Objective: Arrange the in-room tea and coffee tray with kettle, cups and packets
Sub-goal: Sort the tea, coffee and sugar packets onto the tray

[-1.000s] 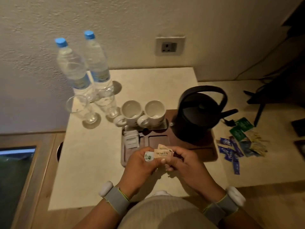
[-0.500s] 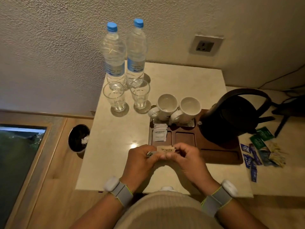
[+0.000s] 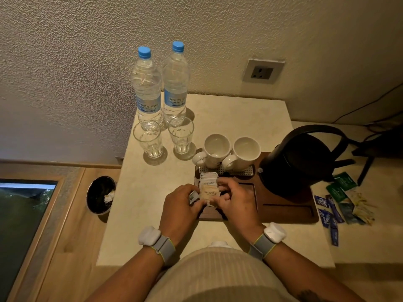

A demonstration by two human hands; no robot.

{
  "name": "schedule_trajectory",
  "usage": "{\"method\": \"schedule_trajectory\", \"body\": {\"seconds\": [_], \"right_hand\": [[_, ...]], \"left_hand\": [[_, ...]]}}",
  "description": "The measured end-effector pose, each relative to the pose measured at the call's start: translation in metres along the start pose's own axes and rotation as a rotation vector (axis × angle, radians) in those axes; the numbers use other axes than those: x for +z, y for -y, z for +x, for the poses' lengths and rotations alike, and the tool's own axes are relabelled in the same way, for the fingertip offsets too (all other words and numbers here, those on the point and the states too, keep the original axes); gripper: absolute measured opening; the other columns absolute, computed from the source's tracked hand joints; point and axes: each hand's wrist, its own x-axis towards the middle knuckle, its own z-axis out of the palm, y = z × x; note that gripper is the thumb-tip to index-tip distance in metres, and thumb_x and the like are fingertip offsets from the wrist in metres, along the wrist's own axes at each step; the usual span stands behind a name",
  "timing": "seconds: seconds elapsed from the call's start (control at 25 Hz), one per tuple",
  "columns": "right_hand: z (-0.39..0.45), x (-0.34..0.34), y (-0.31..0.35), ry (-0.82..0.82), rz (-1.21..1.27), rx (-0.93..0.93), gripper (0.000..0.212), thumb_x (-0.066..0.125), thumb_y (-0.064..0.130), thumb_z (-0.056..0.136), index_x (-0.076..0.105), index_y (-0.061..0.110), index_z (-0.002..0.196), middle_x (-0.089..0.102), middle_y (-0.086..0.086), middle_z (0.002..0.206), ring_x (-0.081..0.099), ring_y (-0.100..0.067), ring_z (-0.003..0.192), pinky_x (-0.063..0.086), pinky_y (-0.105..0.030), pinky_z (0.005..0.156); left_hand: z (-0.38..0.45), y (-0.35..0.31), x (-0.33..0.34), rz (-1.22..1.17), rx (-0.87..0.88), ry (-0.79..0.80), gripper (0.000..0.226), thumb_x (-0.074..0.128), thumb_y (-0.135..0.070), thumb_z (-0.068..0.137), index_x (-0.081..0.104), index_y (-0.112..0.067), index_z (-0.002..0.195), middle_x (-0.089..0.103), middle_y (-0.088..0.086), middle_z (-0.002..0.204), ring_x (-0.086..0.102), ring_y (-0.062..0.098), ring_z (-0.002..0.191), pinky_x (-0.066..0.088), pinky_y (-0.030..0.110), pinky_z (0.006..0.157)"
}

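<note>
A dark wooden tray [image 3: 285, 211] lies on the pale counter. Two white cups [image 3: 231, 152] stand on a perforated mat at its back, and a black kettle [image 3: 298, 162] stands on its right part. My left hand [image 3: 181, 205] and my right hand [image 3: 236, 203] together hold beige packets [image 3: 209, 194] over the tray's left compartment, fingers pinching them from both sides. White packets [image 3: 208, 177] lie in that compartment just behind. Loose blue and green packets [image 3: 340, 203] lie on the counter right of the tray.
Two water bottles [image 3: 161, 88] with blue caps stand at the back left by the wall, two drinking glasses [image 3: 165, 140] in front of them. A small bin [image 3: 100, 195] sits on the floor to the left. A wall socket [image 3: 262, 71] is above the counter.
Both hands have moved forward with the beige packets, from the counter's front edge to over the tray's left compartment. The camera has turned, shifting the scene to the right.
</note>
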Motion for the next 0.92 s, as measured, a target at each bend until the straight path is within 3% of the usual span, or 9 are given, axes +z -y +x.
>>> {"method": "schedule_trajectory", "body": {"seconds": [0.08, 0.2, 0.32, 0.44, 0.6, 0.76, 0.92], "right_hand": [[-0.001, -0.004, -0.002, -0.025, 0.029, 0.019, 0.058, 0.092, 0.015, 0.077, 0.066, 0.030, 0.127, 0.072, 0.013, 0.102, 0.071, -0.001, 0.071, 0.060, -0.015, 0.065], [-0.006, -0.015, -0.010, -0.059, -0.069, 0.009, 0.062, 0.094, 0.023, 0.074, 0.063, 0.031, 0.128, 0.069, 0.019, 0.099, 0.068, -0.004, 0.072, 0.061, -0.022, 0.066], [-0.013, -0.019, -0.014, -0.020, -0.124, -0.046, 0.060, 0.096, 0.029, 0.071, 0.061, 0.035, 0.120, 0.066, 0.021, 0.101, 0.065, 0.004, 0.089, 0.052, -0.008, 0.072], [-0.013, -0.012, -0.011, 0.036, -0.153, -0.083, 0.062, 0.095, 0.027, 0.072, 0.061, 0.030, 0.124, 0.069, 0.013, 0.106, 0.062, 0.003, 0.094, 0.043, 0.003, 0.076], [-0.010, -0.009, -0.013, 0.054, -0.167, -0.102, 0.067, 0.092, 0.029, 0.075, 0.056, 0.033, 0.132, 0.066, 0.016, 0.100, 0.057, 0.009, 0.087, 0.039, 0.006, 0.075], [-0.006, -0.007, -0.017, 0.062, -0.210, -0.098, 0.069, 0.088, 0.040, 0.079, 0.049, 0.040, 0.137, 0.061, 0.019, 0.089, 0.060, 0.003, 0.083, 0.047, -0.008, 0.063], [-0.005, -0.006, -0.022, 0.065, -0.216, -0.143, 0.067, 0.083, 0.048, 0.081, 0.047, 0.043, 0.137, 0.059, 0.021, 0.086, 0.061, 0.003, 0.082, 0.051, -0.016, 0.062]], "left_hand": [[0.000, -0.001, 0.001, -0.052, -0.053, 0.017, 0.036, 0.082, -0.050, 0.081, 0.058, -0.044, 0.106, 0.073, -0.018, 0.102, 0.070, 0.001, 0.088, 0.064, 0.032, 0.075], [-0.003, -0.002, 0.003, -0.085, -0.091, 0.015, 0.031, 0.079, -0.046, 0.086, 0.055, -0.045, 0.105, 0.072, -0.018, 0.103, 0.070, 0.001, 0.090, 0.065, 0.033, 0.075], [-0.010, -0.003, 0.003, -0.072, -0.095, -0.020, 0.021, 0.071, -0.046, 0.089, 0.058, -0.043, 0.105, 0.070, -0.020, 0.102, 0.069, 0.001, 0.090, 0.064, 0.034, 0.074], [-0.018, -0.004, 0.004, -0.090, -0.099, -0.018, 0.025, 0.072, -0.051, 0.086, 0.057, -0.042, 0.104, 0.069, -0.020, 0.104, 0.069, 0.002, 0.094, 0.065, 0.029, 0.074], [-0.019, -0.009, 0.007, -0.053, -0.094, -0.020, 0.030, 0.079, -0.044, 0.084, 0.054, -0.041, 0.101, 0.068, -0.018, 0.103, 0.069, 0.004, 0.093, 0.064, 0.026, 0.073], [-0.017, -0.013, 0.007, -0.072, -0.132, -0.035, 0.032, 0.081, -0.038, 0.083, 0.052, -0.041, 0.096, 0.068, -0.018, 0.098, 0.070, 0.003, 0.090, 0.065, 0.029, 0.070], [-0.020, -0.022, 0.005, -0.182, -0.208, -0.037, 0.031, 0.083, -0.029, 0.084, 0.056, -0.038, 0.098, 0.073, -0.013, 0.101, 0.075, 0.007, 0.091, 0.066, 0.030, 0.070]]}}
